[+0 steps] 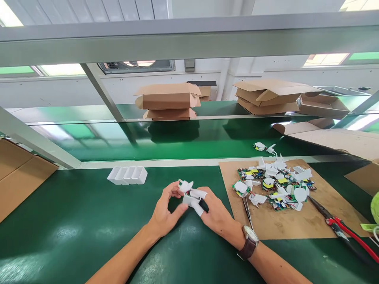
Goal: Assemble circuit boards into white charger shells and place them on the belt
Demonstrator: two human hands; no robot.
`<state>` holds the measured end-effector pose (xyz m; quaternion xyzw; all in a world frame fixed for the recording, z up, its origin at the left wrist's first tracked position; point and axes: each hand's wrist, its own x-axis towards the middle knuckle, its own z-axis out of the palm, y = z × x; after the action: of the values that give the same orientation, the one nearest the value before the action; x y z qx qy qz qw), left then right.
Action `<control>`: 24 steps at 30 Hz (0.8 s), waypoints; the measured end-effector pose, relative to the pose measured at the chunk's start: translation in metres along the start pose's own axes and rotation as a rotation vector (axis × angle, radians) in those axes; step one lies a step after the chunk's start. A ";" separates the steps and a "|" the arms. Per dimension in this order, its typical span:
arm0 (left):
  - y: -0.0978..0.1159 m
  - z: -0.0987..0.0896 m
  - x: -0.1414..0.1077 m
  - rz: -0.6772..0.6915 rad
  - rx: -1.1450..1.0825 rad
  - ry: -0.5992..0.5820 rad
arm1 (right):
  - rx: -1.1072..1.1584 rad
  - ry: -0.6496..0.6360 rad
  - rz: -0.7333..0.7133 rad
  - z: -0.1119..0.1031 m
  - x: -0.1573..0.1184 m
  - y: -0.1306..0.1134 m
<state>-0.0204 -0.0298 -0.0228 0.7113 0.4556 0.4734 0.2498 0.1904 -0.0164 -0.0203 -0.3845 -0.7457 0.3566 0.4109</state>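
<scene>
Above the green tabletop, my two hands meet over a small white power adapter. Fingers of my left hand [166,209] pinch its white plug piece [186,185], the thumb reaching toward the body below. My right hand [217,213], with white covers on thumb and forefinger and a watch on the wrist, grips the white adapter housing [189,200]. Something dark shows between plug piece and housing, too small to make out. To the right lies a pile of green circuit boards [276,204] with white plug pieces, on a brown cardboard sheet [260,228].
White open housings [127,176] stand in a row at left. Tweezers [247,213] and red-handled pliers [334,223] lie on the cardboard. Beyond runs a green belt-like surface [213,142] bearing two loose parts. Cardboard boxes [168,100] sit farther back; a metal beam [189,43] crosses overhead.
</scene>
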 end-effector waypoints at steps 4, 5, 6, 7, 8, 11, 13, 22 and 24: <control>0.008 0.005 -0.003 0.180 0.130 -0.002 | 0.633 -0.015 0.356 0.004 0.004 -0.009; 0.011 0.006 -0.003 0.227 0.153 0.012 | 0.740 -0.060 0.410 0.005 0.005 -0.012; 0.013 0.006 -0.003 0.273 0.168 0.032 | 0.813 -0.097 0.446 0.006 0.005 -0.014; 0.014 0.007 -0.002 0.309 0.179 0.048 | 0.859 -0.115 0.468 0.006 0.005 -0.016; 0.015 0.007 -0.002 0.335 0.187 0.058 | 0.885 -0.125 0.480 0.007 0.005 -0.018; 0.014 0.006 -0.002 0.351 0.197 0.059 | 0.903 -0.132 0.494 0.008 0.005 -0.020; 0.012 0.006 -0.002 0.339 0.198 0.052 | 0.903 -0.133 0.499 0.007 0.005 -0.020; 0.011 0.004 0.000 0.339 0.194 0.025 | 0.789 -0.117 0.446 0.010 0.002 -0.013; 0.008 0.003 0.002 0.296 0.216 0.009 | 0.647 -0.046 0.344 0.012 0.001 -0.012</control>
<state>-0.0140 -0.0318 -0.0171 0.7911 0.3954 0.4564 0.0977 0.1760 -0.0239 -0.0144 -0.3462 -0.5279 0.6465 0.4283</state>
